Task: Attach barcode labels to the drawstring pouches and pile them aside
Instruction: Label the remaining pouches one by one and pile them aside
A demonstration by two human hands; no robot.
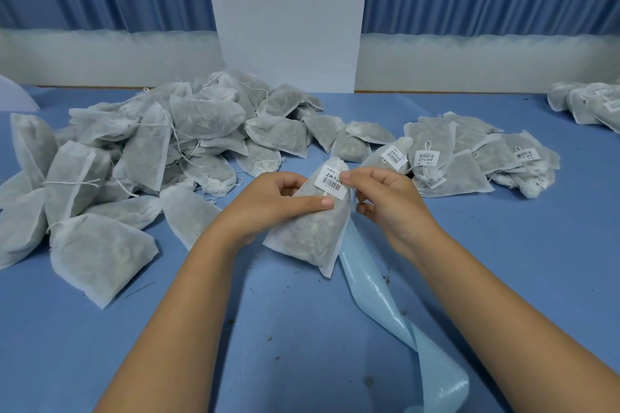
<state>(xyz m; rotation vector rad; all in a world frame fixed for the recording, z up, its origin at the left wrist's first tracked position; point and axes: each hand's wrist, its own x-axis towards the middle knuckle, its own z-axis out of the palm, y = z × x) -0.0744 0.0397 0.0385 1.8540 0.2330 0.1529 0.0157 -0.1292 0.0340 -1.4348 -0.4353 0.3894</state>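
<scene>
My left hand (pixel 275 204) grips a white mesh drawstring pouch (pixel 312 231) filled with dried herbs, held just above the blue table, thumb lying across its front. A white barcode label (pixel 330 182) sits on the pouch's upper part. My right hand (pixel 385 198) pinches the label's right edge with thumb and forefinger. A large heap of unlabelled pouches (pixel 151 151) lies to the left. To the right lies a pile of labelled pouches (pixel 469 157).
A glossy light-blue strip of label backing (pixel 396 305) curls from under the held pouch toward the near edge. More labelled pouches (pixel 590 104) lie at the far right. Blue curtains and a white panel (pixel 285 10) stand behind the blue table (pixel 503 261).
</scene>
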